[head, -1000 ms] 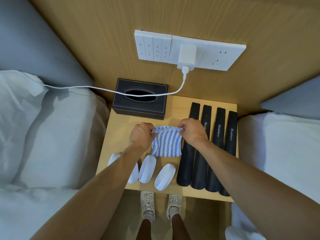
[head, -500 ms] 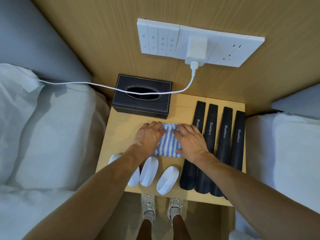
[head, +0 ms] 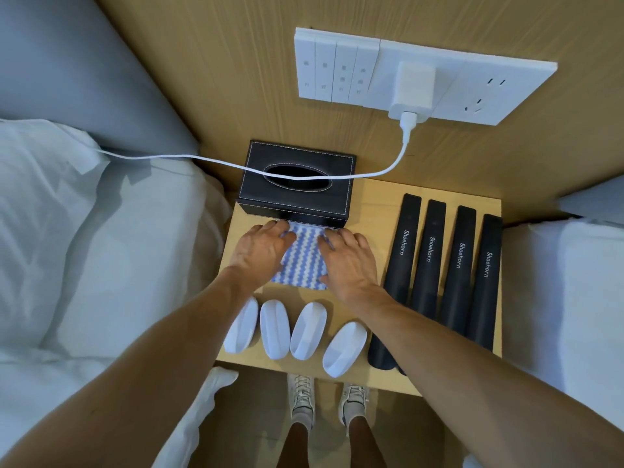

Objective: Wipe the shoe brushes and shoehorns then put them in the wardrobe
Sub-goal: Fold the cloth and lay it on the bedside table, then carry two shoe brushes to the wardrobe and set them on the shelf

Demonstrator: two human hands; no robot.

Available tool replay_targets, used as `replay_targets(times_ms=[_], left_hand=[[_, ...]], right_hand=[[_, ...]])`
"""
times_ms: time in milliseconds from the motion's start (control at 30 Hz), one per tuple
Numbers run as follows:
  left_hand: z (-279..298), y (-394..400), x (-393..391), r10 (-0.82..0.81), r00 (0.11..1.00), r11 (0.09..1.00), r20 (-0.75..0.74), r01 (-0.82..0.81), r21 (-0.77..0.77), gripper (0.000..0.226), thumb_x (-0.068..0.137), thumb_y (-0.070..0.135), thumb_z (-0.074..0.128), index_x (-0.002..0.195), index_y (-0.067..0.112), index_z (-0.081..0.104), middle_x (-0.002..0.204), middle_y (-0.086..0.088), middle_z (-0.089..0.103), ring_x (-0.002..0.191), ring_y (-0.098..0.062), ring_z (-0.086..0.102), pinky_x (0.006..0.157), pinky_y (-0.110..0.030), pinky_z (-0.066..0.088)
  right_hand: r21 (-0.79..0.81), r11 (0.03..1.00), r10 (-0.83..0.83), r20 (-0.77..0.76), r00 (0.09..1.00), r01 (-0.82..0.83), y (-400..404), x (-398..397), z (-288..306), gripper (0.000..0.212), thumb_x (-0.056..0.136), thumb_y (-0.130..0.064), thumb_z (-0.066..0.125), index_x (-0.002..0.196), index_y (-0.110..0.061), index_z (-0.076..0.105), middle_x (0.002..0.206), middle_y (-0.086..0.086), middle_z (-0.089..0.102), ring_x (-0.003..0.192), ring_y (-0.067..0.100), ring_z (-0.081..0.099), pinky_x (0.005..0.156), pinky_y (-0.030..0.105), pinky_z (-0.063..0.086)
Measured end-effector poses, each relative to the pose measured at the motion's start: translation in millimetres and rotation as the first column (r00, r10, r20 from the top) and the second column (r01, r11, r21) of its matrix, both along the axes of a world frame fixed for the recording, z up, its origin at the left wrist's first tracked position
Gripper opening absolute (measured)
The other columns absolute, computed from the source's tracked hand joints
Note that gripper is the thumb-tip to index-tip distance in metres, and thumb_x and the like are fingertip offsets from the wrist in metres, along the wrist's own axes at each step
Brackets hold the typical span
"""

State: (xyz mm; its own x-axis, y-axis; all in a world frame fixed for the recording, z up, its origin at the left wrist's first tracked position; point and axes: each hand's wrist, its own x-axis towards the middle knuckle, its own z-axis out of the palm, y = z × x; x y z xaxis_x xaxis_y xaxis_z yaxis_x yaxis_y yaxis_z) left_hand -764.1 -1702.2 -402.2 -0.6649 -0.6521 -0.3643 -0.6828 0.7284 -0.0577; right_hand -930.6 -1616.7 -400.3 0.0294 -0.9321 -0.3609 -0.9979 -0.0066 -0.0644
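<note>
From the head view, both hands lay flat on a blue-and-white striped cloth [head: 300, 261] in the middle of the small wooden desk [head: 378, 201]: the left hand [head: 260, 248] pressed its left edge and the right hand [head: 351, 261] its right edge, fingers straight and spread, so neither grip was closed round anything. The cloth's far edge sat just in front of a black tissue box [head: 297, 184], over which a white charger cable [head: 202, 160] ran from the wall socket panel [head: 472, 76] toward the bed on the left. Four black shoehorns [head: 456, 265] lay side by side on the right of the desk, each printed with the word "Shoehorn", their broad ends toward the near edge. Four white shoe brushes [head: 307, 331] sat in a row along the near edge, the leftmost partly hidden under the left forearm. The cloth looked soft and limp and would likely bunch easily, so it seemed best gathered in the palm. The shoehorns appeared stiff, smooth and light, probably a little slippery, and would be easiest taken by the narrow far end. The brushes looked small, light and hard-shelled, likely best held across their sides. No wardrobe was visible, and nothing appeared to have been wiped yet.
</note>
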Motion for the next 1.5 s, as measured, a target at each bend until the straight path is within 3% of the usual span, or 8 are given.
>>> replay_targets(times_ms=[300, 467, 633, 767, 900, 1133, 1267, 1500], left_hand=[[24.5, 10.9, 28.9, 0.195, 0.969, 0.976, -0.153, -0.176, 0.132, 0.062, 0.086, 0.037, 0.07, 0.14, 0.023, 0.045, 0.144, -0.002, 0.044, 0.128, -0.022, 0.045, 0.104, -0.036, 0.041], [46.6, 36.1, 48.3, 0.585, 0.787, 0.807, -0.197, -0.54, 0.239, 0.044, 0.083, 0.031, 0.073, 0.122, 0.018, 0.056, 0.119, -0.005, 0.058, 0.107, -0.024, 0.057, 0.085, -0.038, 0.052], [50.2, 69.4, 73.4, 0.812, 0.582, 0.516, 0.042, -0.75, 0.415, 0.044, 0.083, 0.042, 0.068, 0.116, 0.017, 0.056, 0.114, -0.005, 0.062, 0.103, -0.023, 0.06, 0.082, -0.035, 0.054], [44.0, 91.3, 78.5, 0.835, 0.535, 0.433, 0.128, -0.783, 0.447, 0.067, 0.077, 0.053, 0.071, 0.126, 0.012, 0.051, 0.12, -0.007, 0.061, 0.108, -0.027, 0.061, 0.081, -0.034, 0.053], [37.7, 91.8, 75.5, 0.884, 0.439, 0.329, 0.16, -0.827, 0.455, 0.065, 0.081, 0.046, 0.072, 0.126, 0.005, 0.05, 0.119, -0.013, 0.062, 0.105, -0.03, 0.063, 0.082, -0.037, 0.056], [43.5, 80.5, 83.7, 0.91, 0.402, 0.31, 0.103, -0.823, 0.476, 0.048, 0.081, 0.04, 0.073, 0.115, 0.008, 0.059, 0.11, -0.009, 0.067, 0.091, -0.023, 0.063, 0.068, -0.028, 0.047], [74.7, 71.1, 71.2, 0.93, 0.357, 0.351, -0.091, -0.78, 0.518, 0.031, 0.081, 0.034, 0.074, 0.105, 0.016, 0.065, 0.094, -0.001, 0.064, 0.076, -0.015, 0.057, 0.064, -0.026, 0.046], [170.2, 61.9, -6.0, 0.87, 0.301, 0.493, -0.391, -0.53, 0.69, 0.018, 0.078, 0.028, 0.075, 0.075, 0.019, 0.06, 0.072, 0.005, 0.06, 0.066, -0.014, 0.058, 0.057, -0.025, 0.047]], right_hand=[[0.033, 0.973, -0.232, 0.118, 0.966, 0.229, 22.2, -6.0, 39.0, 0.058, 0.087, -0.025, 0.07, 0.14, -0.017, 0.046, 0.137, 0.007, 0.047, 0.123, 0.027, 0.047, 0.101, 0.039, 0.041], [0.141, 0.851, -0.522, 0.124, 0.844, 0.506, 52.8, 2.7, 66.6, 0.043, 0.09, -0.031, 0.068, 0.126, -0.012, 0.052, 0.121, 0.009, 0.053, 0.11, 0.028, 0.057, 0.083, 0.037, 0.05], [0.323, 0.563, -0.82, 0.103, 0.563, 0.761, 92.0, 23.1, 70.6, 0.04, 0.089, -0.034, 0.067, 0.117, -0.01, 0.051, 0.116, 0.011, 0.063, 0.104, 0.031, 0.065, 0.068, 0.031, 0.046], [0.42, 0.367, -0.925, 0.071, 0.373, 0.83, 116.9, 40.0, 60.5, 0.053, 0.085, -0.038, 0.072, 0.124, -0.008, 0.05, 0.122, 0.012, 0.064, 0.11, 0.032, 0.064, 0.073, 0.032, 0.048], [0.524, 0.176, -0.984, 0.113, 0.137, 0.833, 119.3, 45.6, 47.7, 0.057, 0.086, -0.032, 0.073, 0.131, -0.003, 0.053, 0.123, 0.017, 0.066, 0.109, 0.033, 0.066, 0.08, 0.035, 0.056], [0.728, -0.024, -0.918, 0.255, -0.303, 0.685, 117.6, 45.9, 44.7, 0.044, 0.087, 0.001, 0.067, 0.13, 0.001, 0.054, 0.126, 0.025, 0.06, 0.114, 0.038, 0.062, 0.094, 0.048, 0.055], [0.736, -0.03, -0.835, 0.353, -0.422, 0.676, 113.4, 38.0, 78.9, 0.045, 0.088, 0.003, 0.064, 0.131, -0.004, 0.055, 0.131, 0.021, 0.057, 0.118, 0.036, 0.059, 0.094, 0.045, 0.055], [0.666, 0.113, -0.551, 0.66, -0.511, 0.737, 125.2, -14.7, 175.4, 0.036, 0.087, 0.007, 0.065, 0.121, -0.006, 0.059, 0.13, 0.015, 0.056, 0.116, 0.031, 0.056, 0.088, 0.041, 0.056]])
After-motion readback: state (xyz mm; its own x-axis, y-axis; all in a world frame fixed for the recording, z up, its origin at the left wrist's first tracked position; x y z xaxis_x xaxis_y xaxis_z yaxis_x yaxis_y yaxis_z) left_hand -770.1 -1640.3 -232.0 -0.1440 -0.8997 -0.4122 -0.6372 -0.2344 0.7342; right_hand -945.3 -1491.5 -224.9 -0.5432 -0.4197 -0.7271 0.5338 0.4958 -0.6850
